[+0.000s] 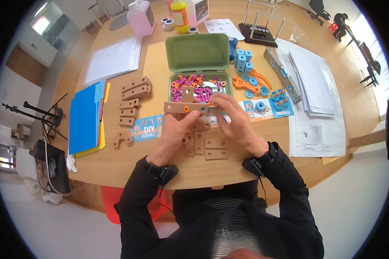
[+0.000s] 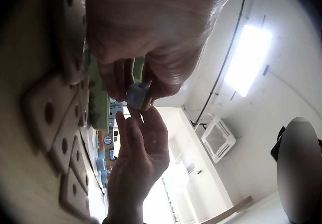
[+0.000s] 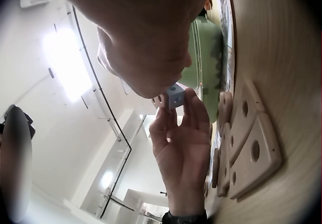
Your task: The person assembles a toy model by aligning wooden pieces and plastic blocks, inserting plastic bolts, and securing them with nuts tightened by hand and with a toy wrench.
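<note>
My left hand (image 1: 173, 134) grips a long wooden strip (image 1: 176, 107), the thumb on its near face. An orange fastener (image 1: 186, 109) sits in the strip, and a shorter wooden piece (image 1: 187, 94) stands up from it. Both wrist views show a blue block (image 2: 137, 94) (image 3: 175, 97) at the strip, by the left fingers. At the strip's right end are the bent fingertips of my right hand (image 1: 237, 124); whether they hold a small part is hidden. The left wrist view shows that hand (image 2: 136, 166) with fingers loosely extended beside the block.
Behind the hands stands an open green box (image 1: 197, 52) with purple and orange fasteners. Wooden pieces (image 1: 216, 154) lie near the table's front edge, others (image 1: 135, 88) at left. Blue blocks (image 1: 242, 62), an orange tool (image 1: 246, 83) and a level (image 1: 284, 74) lie at right.
</note>
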The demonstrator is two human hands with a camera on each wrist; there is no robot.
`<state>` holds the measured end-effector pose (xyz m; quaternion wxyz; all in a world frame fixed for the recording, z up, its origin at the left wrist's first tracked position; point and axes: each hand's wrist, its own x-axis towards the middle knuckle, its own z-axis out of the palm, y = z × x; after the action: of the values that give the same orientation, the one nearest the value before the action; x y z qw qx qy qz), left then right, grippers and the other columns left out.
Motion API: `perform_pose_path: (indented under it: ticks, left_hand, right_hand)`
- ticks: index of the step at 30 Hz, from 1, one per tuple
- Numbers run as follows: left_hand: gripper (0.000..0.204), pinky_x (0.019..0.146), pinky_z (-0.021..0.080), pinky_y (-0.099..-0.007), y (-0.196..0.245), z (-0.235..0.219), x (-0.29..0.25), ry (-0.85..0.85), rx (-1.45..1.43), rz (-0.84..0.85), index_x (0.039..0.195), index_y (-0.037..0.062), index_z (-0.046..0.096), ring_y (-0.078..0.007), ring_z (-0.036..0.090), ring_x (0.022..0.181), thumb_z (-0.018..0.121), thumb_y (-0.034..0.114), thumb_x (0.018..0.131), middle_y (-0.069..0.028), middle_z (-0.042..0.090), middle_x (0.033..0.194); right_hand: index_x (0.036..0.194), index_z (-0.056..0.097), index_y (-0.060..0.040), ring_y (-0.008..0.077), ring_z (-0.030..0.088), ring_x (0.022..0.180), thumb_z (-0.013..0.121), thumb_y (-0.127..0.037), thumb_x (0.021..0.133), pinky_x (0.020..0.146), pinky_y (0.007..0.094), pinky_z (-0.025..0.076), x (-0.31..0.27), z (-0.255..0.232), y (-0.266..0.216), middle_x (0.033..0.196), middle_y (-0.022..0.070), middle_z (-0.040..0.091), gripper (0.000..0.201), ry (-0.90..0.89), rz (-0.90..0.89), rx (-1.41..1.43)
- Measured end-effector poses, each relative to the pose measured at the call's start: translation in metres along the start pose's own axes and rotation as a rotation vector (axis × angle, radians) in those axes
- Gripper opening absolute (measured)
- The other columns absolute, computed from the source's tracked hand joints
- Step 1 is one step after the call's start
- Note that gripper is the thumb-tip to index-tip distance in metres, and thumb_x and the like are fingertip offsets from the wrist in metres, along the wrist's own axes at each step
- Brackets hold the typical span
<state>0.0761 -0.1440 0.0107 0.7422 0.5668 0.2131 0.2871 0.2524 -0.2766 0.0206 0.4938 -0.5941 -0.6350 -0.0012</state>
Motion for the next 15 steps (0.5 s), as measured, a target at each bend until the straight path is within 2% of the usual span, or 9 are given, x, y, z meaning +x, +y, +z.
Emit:
perform_pose_path:
  ticks: [5,10,15]
  left_hand:
    - [0.039,0.103,0.061,-0.0410,-0.004,0.000,0.003,0.053,-0.024,0.013,0.137,-0.0083,0.058,-0.0253,0.072,0.116,0.066,0.005,0.102,-0.0159,0.069,0.129]
    - [0.034,0.107,0.061,-0.0454,-0.007,0.000,0.005,0.063,-0.110,0.002,0.138,-0.0090,0.052,-0.0318,0.072,0.118,0.058,0.001,0.106,-0.0172,0.067,0.127]
    - [0.034,0.106,0.061,-0.0450,-0.006,-0.001,0.005,0.069,-0.089,0.003,0.138,-0.0088,0.052,-0.0317,0.072,0.118,0.057,0.001,0.106,-0.0169,0.067,0.128]
  right_hand:
    - [0.124,0.066,0.0000,0.0407,0.061,0.126,0.066,0.006,0.094,0.101,0.0454,0.052,0.006,-0.008,0.017,0.135,0.0175,0.062,0.031,0.104,0.082,-0.142]
    - [0.123,0.066,-0.0012,0.0369,0.053,0.135,0.065,-0.006,0.099,0.111,0.0477,0.044,0.003,-0.005,0.029,0.130,0.0146,0.065,0.025,-0.031,0.091,-0.305]
    - [0.123,0.068,-0.0042,0.0358,0.053,0.135,0.065,-0.015,0.102,0.112,0.0499,0.040,0.002,-0.003,0.025,0.126,0.0138,0.066,0.023,-0.084,0.120,-0.356]
